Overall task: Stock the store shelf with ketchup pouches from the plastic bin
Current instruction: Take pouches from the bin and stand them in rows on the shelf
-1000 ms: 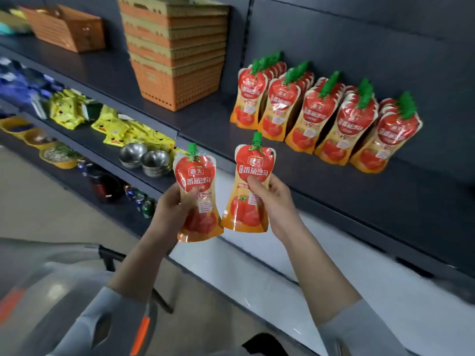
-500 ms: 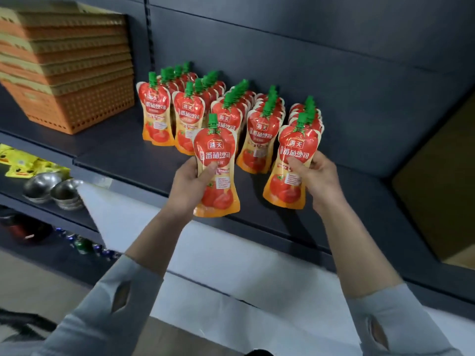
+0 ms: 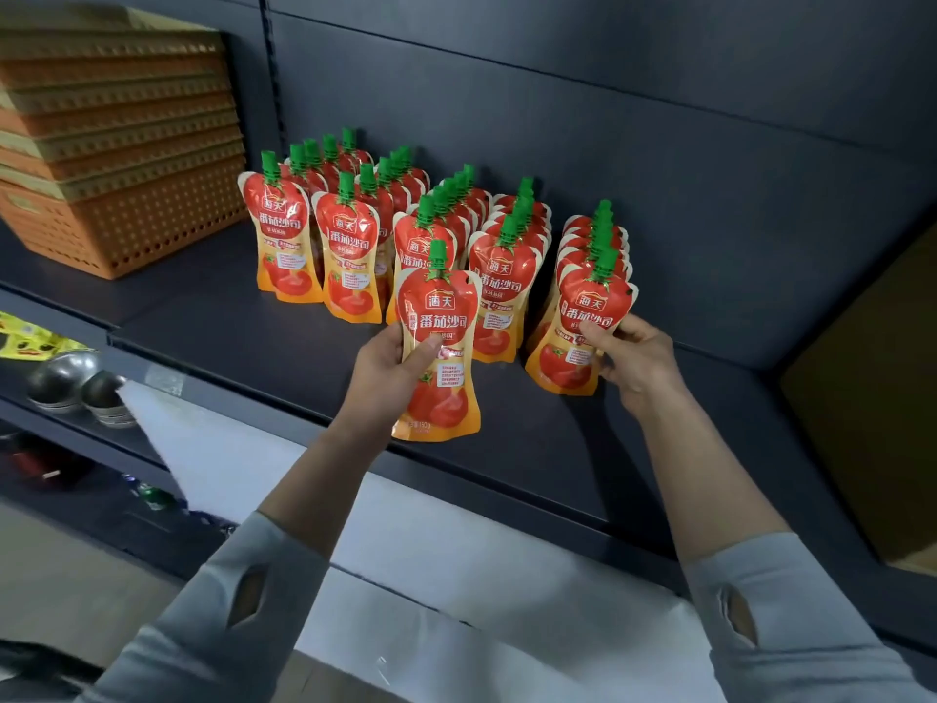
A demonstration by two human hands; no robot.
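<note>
A second ago the person was holding two pouches out in front of the shelf point(image 3: 228, 342), away from the rows. Now both hands are reaching in close to the rows of ketchup pouches point(image 3: 350, 256) already standing there. The right hand point(image 3: 636, 360) is pinching the right edge of the right pouch point(image 3: 578, 342), with its fingertips on the front. That pouch is standing just to the left of those fingers, at the front of the last row, and it is looking like its bottom is resting on the shelf. The left hand point(image 3: 388, 370) is gripping the left pouch point(image 3: 438, 347) by its left edge, with the thumb lying across the front and the other fingers curling behind it. This pouch is sitting just to the right of that thumb, in front of the middle rows, and I cannot tell if it is touching the shelf yet. So one pouch is almost put away and the other is waiting its turn. The plastic bin is not showing here. Each pouch is showing a big red tomato, a green cap, the brand 海天 in a small box, and big white words 番茄沙司. Small print low on the left pouch is looking like 150g. The other small writing is too tiny to read. Far to the left of the fingers, a stack of orange baskets point(image 3: 116, 159) is sitting on the same shelf.
</note>
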